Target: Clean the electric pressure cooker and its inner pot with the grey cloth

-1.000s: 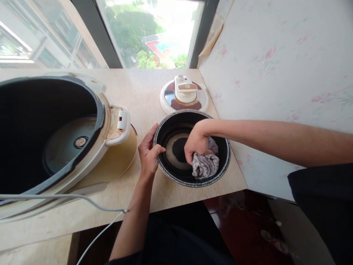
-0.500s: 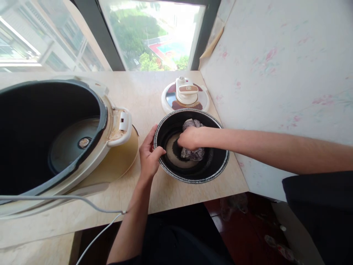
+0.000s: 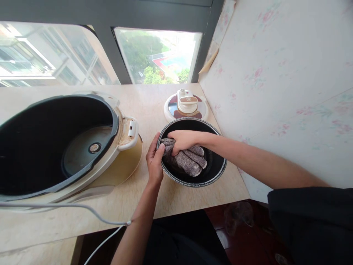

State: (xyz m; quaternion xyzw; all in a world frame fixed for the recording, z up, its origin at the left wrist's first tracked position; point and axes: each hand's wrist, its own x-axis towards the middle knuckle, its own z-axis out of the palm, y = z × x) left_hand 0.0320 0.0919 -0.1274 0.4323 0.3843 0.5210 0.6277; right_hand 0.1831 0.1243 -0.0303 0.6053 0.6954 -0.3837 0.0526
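Note:
A black inner pot (image 3: 217, 167) with a worn, pale rim rests on the counter in front of me. My left hand (image 3: 156, 158) grips its left rim, thumb over the edge and fingers along the outside. Inside the pot, my right hand (image 3: 183, 141) is closed on a speckled grey cloth (image 3: 189, 162), which is bunched and folded against the pot's left inner wall and bottom. The cloth and hand cover most of the pot's bottom.
On the left stands the open pressure cooker body (image 3: 124, 165), with a grey cord (image 3: 93, 213) across the front. Behind the pot lies the cooker lid (image 3: 187, 105). A floral-papered wall (image 3: 275, 92) bounds the right side; a window (image 3: 160, 55) is behind the marble-patterned counter (image 3: 154, 99).
My right hand has moved the cloth leftward in the pot, and the cloth now lies more spread out. My left hand stays on the rim. The view has tilted up slightly.

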